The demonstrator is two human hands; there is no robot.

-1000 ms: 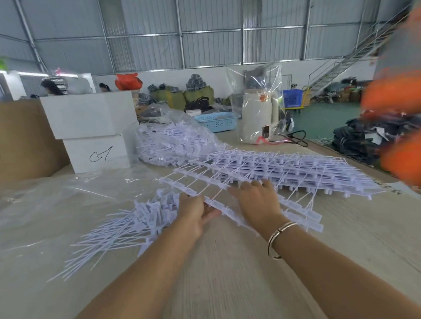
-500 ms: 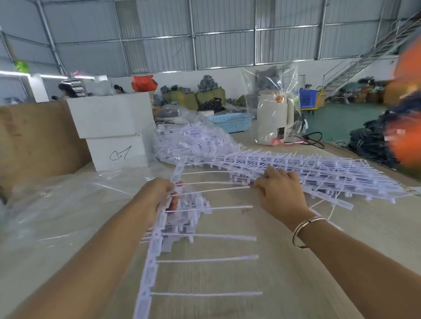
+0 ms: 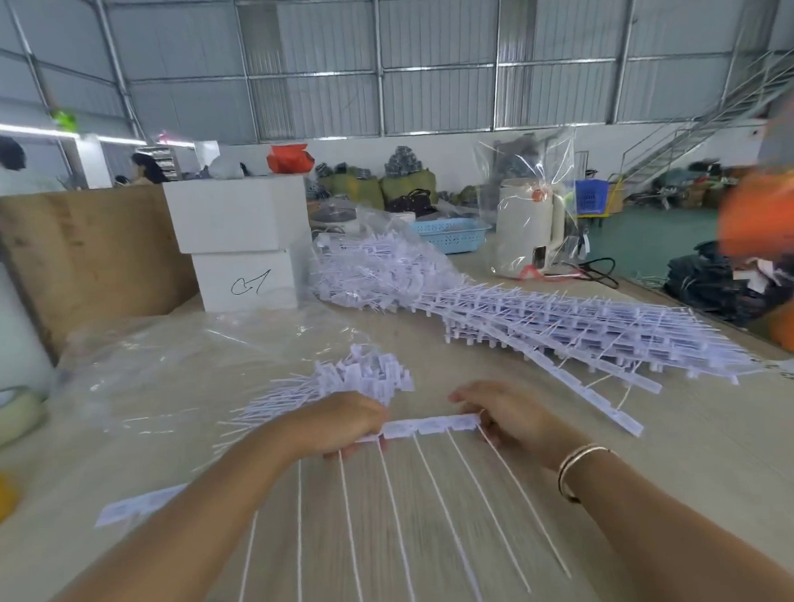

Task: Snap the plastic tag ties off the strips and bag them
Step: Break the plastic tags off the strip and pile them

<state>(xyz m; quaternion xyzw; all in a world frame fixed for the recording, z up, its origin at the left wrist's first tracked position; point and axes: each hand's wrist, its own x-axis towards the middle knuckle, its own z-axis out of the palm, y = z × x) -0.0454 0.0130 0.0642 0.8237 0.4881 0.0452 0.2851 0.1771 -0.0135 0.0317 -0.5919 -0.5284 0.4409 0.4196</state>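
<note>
Warehouse desk (image 3: 672,493): a moment ago the strip (image 3: 431,425) hung edge-on from the left hand (image 3: 342,423); now it lies crosswise, gripped at both ends, right hand (image 3: 511,414) curled at three o'clock. Ties trail toward six o'clock, ready for snapping. Loose ties (image 3: 358,378) heap at twelve.

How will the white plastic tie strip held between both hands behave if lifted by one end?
The white plastic tie strip probably sags: it looks thin and long. Its tails hang as loose separate strands, so likely floppy and apt to snag. It seems light; left hand and right hand only pinch it.
</note>
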